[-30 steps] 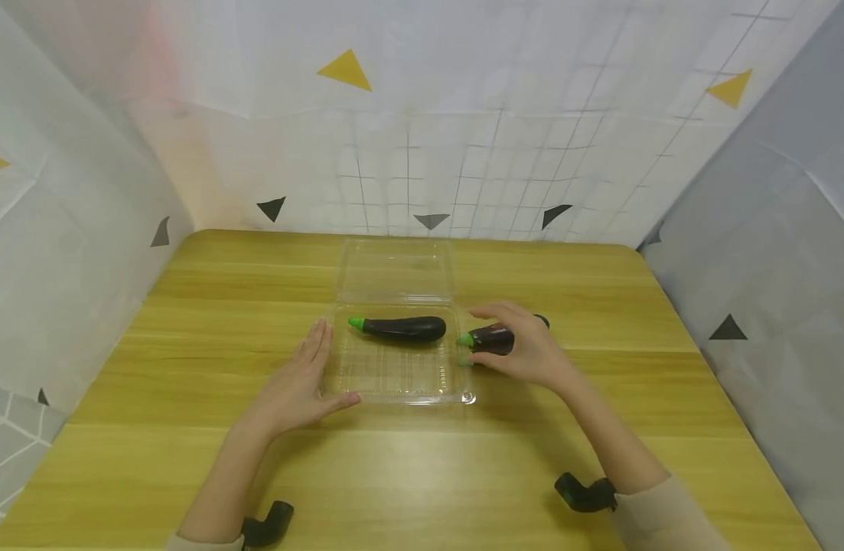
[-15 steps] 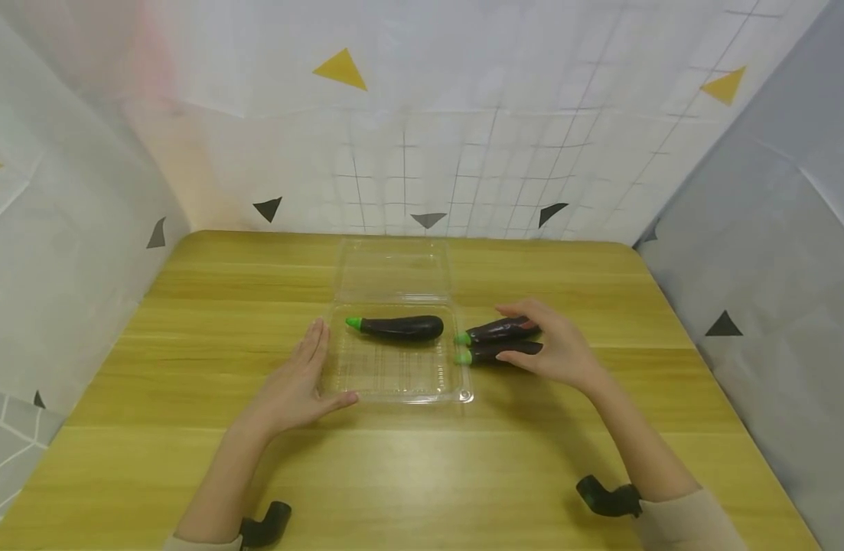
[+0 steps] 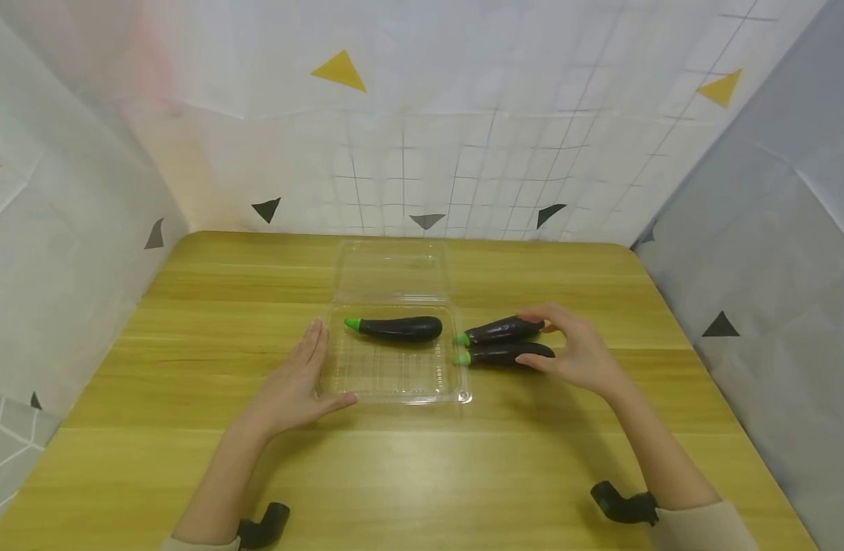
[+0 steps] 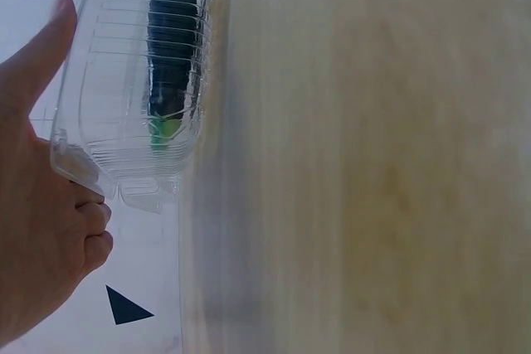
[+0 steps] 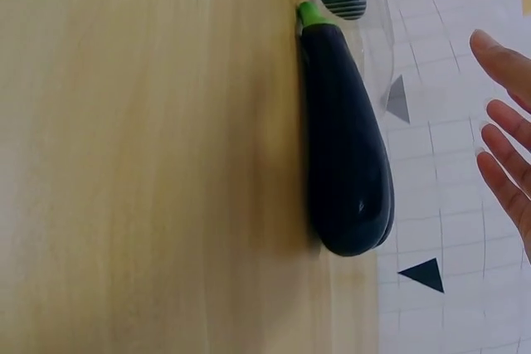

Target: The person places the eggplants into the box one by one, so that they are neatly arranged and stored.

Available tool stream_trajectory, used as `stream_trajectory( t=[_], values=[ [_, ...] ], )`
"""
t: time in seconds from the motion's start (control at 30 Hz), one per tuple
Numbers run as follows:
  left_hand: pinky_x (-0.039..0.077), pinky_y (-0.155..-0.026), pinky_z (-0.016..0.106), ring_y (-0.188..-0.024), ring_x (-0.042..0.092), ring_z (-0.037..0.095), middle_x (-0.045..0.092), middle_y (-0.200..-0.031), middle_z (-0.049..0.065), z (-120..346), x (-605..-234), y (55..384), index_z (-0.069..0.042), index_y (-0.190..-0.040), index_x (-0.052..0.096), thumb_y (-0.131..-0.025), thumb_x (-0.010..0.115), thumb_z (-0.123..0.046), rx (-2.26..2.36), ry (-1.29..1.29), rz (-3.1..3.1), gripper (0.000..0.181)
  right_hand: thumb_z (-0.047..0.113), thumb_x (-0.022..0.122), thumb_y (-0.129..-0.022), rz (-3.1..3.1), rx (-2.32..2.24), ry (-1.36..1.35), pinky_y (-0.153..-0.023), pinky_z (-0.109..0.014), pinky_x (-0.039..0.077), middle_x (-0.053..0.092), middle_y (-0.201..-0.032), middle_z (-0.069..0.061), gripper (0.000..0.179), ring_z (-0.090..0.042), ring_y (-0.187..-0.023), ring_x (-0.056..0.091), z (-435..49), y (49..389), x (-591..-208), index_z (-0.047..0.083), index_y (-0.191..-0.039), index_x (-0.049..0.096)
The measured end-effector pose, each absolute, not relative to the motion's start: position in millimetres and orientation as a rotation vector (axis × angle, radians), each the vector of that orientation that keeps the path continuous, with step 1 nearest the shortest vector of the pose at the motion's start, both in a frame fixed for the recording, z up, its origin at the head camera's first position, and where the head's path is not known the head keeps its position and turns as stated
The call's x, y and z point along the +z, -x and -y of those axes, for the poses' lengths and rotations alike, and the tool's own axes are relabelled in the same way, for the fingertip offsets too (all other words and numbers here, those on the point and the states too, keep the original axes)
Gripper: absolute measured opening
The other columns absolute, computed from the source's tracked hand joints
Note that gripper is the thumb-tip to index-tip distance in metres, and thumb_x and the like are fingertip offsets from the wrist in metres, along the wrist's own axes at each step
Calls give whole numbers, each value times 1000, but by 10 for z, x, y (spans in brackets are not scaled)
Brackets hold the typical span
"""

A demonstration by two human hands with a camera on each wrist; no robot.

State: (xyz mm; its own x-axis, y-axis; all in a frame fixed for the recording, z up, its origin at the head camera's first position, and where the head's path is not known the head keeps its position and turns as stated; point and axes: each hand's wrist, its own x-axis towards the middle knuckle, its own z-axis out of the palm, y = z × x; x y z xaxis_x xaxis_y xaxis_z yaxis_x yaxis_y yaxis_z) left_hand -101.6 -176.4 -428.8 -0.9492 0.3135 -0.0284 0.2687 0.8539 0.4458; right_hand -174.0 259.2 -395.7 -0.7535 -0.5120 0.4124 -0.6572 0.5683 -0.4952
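Observation:
A clear plastic clamshell box (image 3: 366,379) lies with its lid (image 3: 392,272) folded back. One dark eggplant (image 3: 397,329) with a green tip sits inside the box, seen through its wall in the left wrist view. Along the box's left side rests my left hand (image 3: 291,390), fingers straight, thumb at the front rim. To the right of the box, two more eggplants lie side by side, a far one (image 3: 500,330) and a near one (image 3: 497,354), green ends toward the box. My right hand (image 3: 580,352) is spread around their thick ends; the right wrist view shows its fingers (image 5: 506,138) apart from them.
The wooden table (image 3: 422,474) extends in front of the box and to both sides. Pale wall sheets with triangle marks and grid lines stand behind and at the sides. A black wrist-worn device (image 3: 621,505) sits on my right forearm, another (image 3: 265,524) on my left.
My right hand has drawn back to the right along the two eggplants, uncovering most of them. My left hand and the box stay where they were.

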Motion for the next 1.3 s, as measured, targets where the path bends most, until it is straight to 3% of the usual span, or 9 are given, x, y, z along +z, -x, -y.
stream_trajectory(
  t=[0.1, 0.33, 0.6, 0.9, 1.1, 1.3],
  values=[
    [19, -113, 54, -145, 2, 36, -8, -160, 15, 1763, -4276, 1016, -1, -153, -2, -82, 61, -66, 686, -463, -2932, 115, 16, 89, -67, 2580, 959, -963, -85, -19, 49, 63, -116, 3, 61, -16, -106, 59, -2629, 1744, -3984, 15, -121, 62],
    [17, -113, 53, -146, 0, 33, -9, -160, 14, 1773, -4265, 1022, -2, -153, -3, -82, 59, -69, 678, -456, -2918, 115, 14, 89, -66, 2556, 953, -971, -79, -39, 55, 64, -110, -3, 55, -11, -100, 58, -2701, 1788, -4088, 15, -116, 65],
    [18, -113, 54, -145, 2, 35, -9, -160, 15, 1781, -4280, 1032, -2, -153, -2, -82, 57, -70, 672, -465, -2924, 115, 14, 89, -66, 2562, 937, -960, -79, -36, 53, 62, -109, 3, 49, -23, -96, 61, -2739, 1821, -4219, 11, -110, 69],
    [19, -112, 56, -145, 3, 37, -11, -160, 13, 1773, -4291, 1017, -3, -153, -3, -83, 60, -66, 688, -450, -2910, 114, 14, 89, -68, 2616, 935, -927, -77, -46, 52, 63, -108, -1, 48, -29, -95, 60, -2771, 1841, -4375, 7, -111, 68],
    [19, -112, 56, -144, 3, 38, -12, -160, 11, 1771, -4296, 1015, -4, -153, -4, -82, 61, -66, 686, -444, -2908, 114, 20, 88, -70, 2709, 922, -867, -85, -51, 50, 62, -113, -4, 48, -29, -103, 59, -2786, 1824, -4463, 9, -113, 68],
    [19, -112, 55, -145, 3, 37, -12, -160, 11, 1771, -4300, 1019, -5, -153, -4, -82, 61, -66, 685, -442, -2911, 114, 11, 88, -67, 2709, 904, -905, -89, -52, 47, 63, -111, -9, 48, -32, -105, 58, -2786, 1825, -4547, 8, -111, 69]
  ],
)
